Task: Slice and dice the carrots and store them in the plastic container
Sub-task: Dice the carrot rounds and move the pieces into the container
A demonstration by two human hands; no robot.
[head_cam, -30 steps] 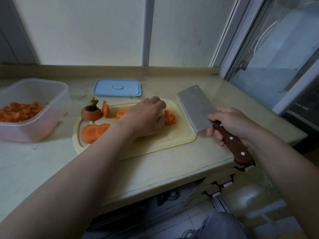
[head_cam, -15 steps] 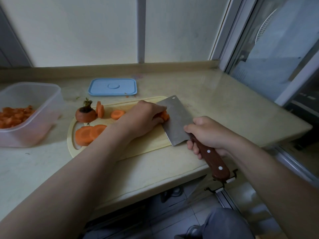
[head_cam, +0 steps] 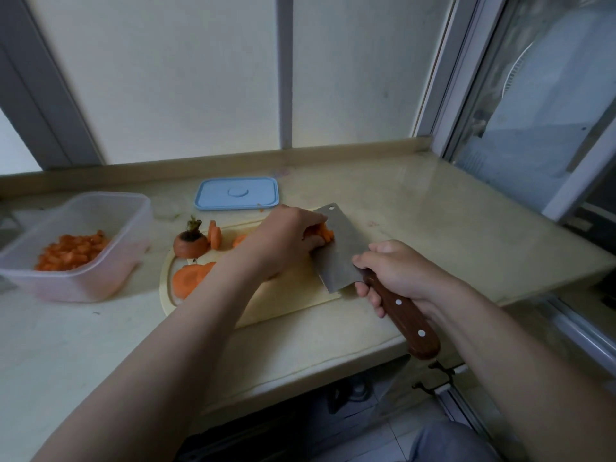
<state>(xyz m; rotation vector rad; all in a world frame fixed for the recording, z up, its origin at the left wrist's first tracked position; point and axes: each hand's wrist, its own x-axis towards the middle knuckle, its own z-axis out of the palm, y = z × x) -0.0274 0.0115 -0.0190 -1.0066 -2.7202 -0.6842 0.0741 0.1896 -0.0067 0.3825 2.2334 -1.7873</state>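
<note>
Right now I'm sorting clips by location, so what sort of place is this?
Probably a home kitchen: a beige stone counter along a window, a wooden-handled steel cleaver on a pale yellow plastic cutting board, and a clear plastic container of diced orange carrot.

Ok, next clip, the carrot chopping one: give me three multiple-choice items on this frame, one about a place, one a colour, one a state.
1. Where does the lid lie?
A) on the floor B) on the counter behind the cutting board C) on a shelf
2. What colour is the cleaver handle?
A) white B) green C) brown
3. The plastic container is:
A) open, with diced carrot inside B) lidded C) tipped over
Answers: 1 B, the lid lies flat on the counter past the board's far edge. 2 C, brown wood shows below the right hand and its grip. 3 A, its top is uncovered and orange pieces fill the bottom.
</note>
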